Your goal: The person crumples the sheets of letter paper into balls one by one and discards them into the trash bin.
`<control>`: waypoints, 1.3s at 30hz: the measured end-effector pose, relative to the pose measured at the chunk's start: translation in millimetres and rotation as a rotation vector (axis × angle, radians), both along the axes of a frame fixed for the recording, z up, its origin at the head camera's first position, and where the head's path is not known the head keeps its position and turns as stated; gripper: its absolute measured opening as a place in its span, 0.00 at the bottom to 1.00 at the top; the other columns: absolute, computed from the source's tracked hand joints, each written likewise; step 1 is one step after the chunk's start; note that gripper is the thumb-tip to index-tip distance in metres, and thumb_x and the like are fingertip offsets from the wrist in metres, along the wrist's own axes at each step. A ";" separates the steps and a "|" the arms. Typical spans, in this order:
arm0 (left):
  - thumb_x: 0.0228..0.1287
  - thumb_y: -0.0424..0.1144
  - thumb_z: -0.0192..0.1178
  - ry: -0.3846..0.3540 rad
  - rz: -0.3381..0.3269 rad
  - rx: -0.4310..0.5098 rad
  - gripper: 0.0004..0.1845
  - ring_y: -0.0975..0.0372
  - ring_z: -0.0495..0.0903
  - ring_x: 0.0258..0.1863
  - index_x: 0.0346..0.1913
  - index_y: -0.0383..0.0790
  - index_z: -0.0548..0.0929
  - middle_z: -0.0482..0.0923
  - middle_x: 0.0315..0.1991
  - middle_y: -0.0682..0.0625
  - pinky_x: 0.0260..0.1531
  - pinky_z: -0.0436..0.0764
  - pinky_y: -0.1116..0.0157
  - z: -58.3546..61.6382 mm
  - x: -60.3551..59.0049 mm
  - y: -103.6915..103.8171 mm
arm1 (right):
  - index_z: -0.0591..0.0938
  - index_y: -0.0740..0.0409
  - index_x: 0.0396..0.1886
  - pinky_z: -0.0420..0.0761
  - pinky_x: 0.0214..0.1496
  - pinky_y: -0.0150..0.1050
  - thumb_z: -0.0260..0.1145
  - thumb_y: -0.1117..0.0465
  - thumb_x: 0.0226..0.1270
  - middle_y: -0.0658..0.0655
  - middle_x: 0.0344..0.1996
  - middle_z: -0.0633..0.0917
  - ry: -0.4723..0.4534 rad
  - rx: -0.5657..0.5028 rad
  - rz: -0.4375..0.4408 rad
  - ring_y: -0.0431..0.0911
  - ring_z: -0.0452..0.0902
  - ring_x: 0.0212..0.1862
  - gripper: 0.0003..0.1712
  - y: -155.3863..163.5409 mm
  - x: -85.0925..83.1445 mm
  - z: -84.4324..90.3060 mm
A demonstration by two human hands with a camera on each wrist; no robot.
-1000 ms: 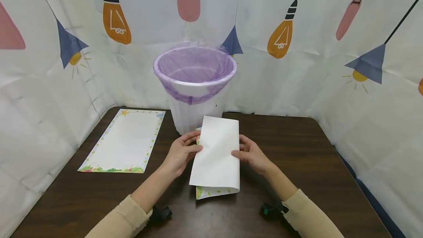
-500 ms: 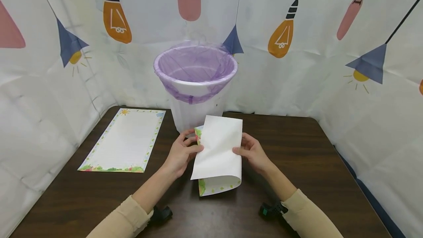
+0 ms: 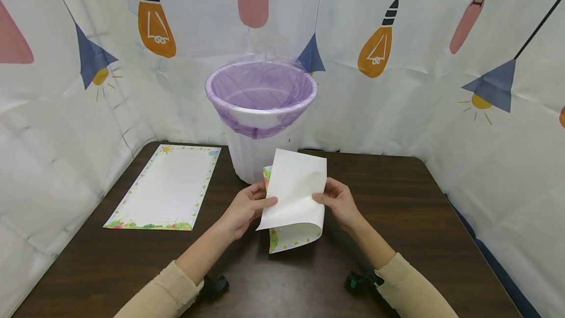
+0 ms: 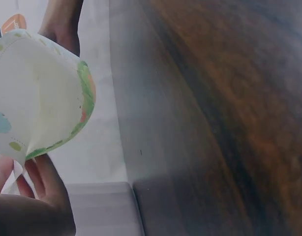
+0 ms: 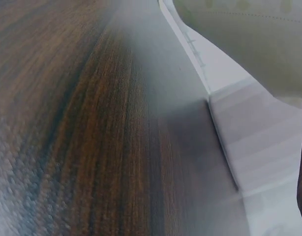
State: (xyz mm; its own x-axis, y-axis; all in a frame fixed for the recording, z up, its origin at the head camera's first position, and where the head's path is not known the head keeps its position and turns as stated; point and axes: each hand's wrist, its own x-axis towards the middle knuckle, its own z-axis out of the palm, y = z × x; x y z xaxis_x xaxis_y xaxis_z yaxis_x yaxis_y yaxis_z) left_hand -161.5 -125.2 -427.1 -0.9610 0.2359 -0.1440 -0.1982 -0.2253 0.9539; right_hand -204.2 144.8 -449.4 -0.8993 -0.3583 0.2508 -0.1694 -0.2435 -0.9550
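While my head view looks down, I count two sheets: one folded sheet (image 3: 295,195) pinched between left hand (image 3: 243,210) and right hand (image 3: 339,203) above the worktop (image 3: 397,220), one flat sheet (image 3: 165,188) left of one bin (image 3: 260,112). Left wrist: fingers (image 4: 43,182) grip its curled edge. Right wrist: mostly worktop.

The folded sheet (image 3: 295,195) is thin matt paper, plain white on the back with a printed green leafy border on the inside, and it curls softly rather than creasing hard. The flat sheet (image 3: 167,188) looks like the same matt printed paper. The table (image 3: 397,200) is dark wood-grain with a slight sheen, pretty smooth. The bin (image 3: 256,153) is white ribbed plastic, and its liner (image 3: 260,87) is thin, see-through purple plastic film, a bit wrinkly. The backdrop (image 3: 397,112) looks like creased, matt printed sheeting.
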 end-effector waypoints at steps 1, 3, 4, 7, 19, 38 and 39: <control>0.68 0.26 0.64 -0.004 -0.010 -0.003 0.25 0.57 0.85 0.46 0.66 0.26 0.71 0.81 0.56 0.39 0.45 0.84 0.62 -0.2 0.1 -0.3 | 0.87 0.51 0.51 0.86 0.38 0.38 0.65 0.80 0.65 0.54 0.42 0.88 0.002 0.001 -0.003 0.45 0.85 0.40 0.23 -0.2 0.2 0.3; 0.70 0.28 0.64 -0.007 -0.037 -0.018 0.28 0.57 0.85 0.47 0.69 0.27 0.69 0.80 0.58 0.39 0.46 0.84 0.61 -0.3 0.2 -1.2 | 0.87 0.52 0.50 0.86 0.38 0.38 0.65 0.80 0.65 0.53 0.41 0.88 0.003 -0.001 -0.005 0.45 0.85 0.39 0.22 -0.4 0.7 1.2; 0.71 0.29 0.64 -0.004 -0.055 -0.024 0.29 0.57 0.85 0.48 0.70 0.27 0.67 0.80 0.59 0.38 0.47 0.84 0.61 -0.5 0.2 -1.8 | 0.87 0.53 0.50 0.86 0.38 0.38 0.65 0.80 0.65 0.53 0.41 0.88 0.005 -0.003 -0.006 0.45 0.85 0.39 0.22 -0.7 1.1 2.0; 0.72 0.33 0.63 0.001 -0.109 -0.031 0.32 0.56 0.84 0.50 0.74 0.30 0.64 0.79 0.60 0.39 0.49 0.83 0.59 -0.3 0.1 -3.0 | 0.87 0.55 0.50 0.86 0.38 0.38 0.65 0.80 0.64 0.53 0.41 0.88 0.009 -0.004 -0.005 0.45 0.85 0.39 0.21 -1.2 1.7 3.8; 0.76 0.36 0.56 0.019 -0.255 0.148 0.36 0.54 0.81 0.55 0.79 0.39 0.51 0.76 0.61 0.44 0.51 0.82 0.56 -3.0 1.7 -0.3 | 0.84 0.51 0.56 0.87 0.38 0.42 0.63 0.78 0.69 0.55 0.44 0.86 0.014 -0.013 0.072 0.46 0.86 0.41 0.23 -1.3 2.8 5.3; 0.74 0.32 0.60 0.043 -0.091 0.049 0.27 0.59 0.87 0.42 0.71 0.29 0.69 0.85 0.48 0.46 0.41 0.84 0.63 0.5 -0.6 2.1 | 0.69 0.64 0.70 0.87 0.42 0.42 0.60 0.78 0.72 0.58 0.51 0.84 0.037 -0.022 0.072 0.47 0.86 0.45 0.29 -0.2 2.2 5.1; 0.73 0.31 0.60 0.041 -0.080 0.054 0.26 0.60 0.86 0.42 0.70 0.27 0.71 0.85 0.48 0.46 0.42 0.84 0.63 0.2 -0.7 1.9 | 0.70 0.62 0.70 0.87 0.42 0.42 0.60 0.77 0.72 0.58 0.50 0.84 0.039 -0.021 0.071 0.47 0.86 0.45 0.29 -0.1 2.5 5.2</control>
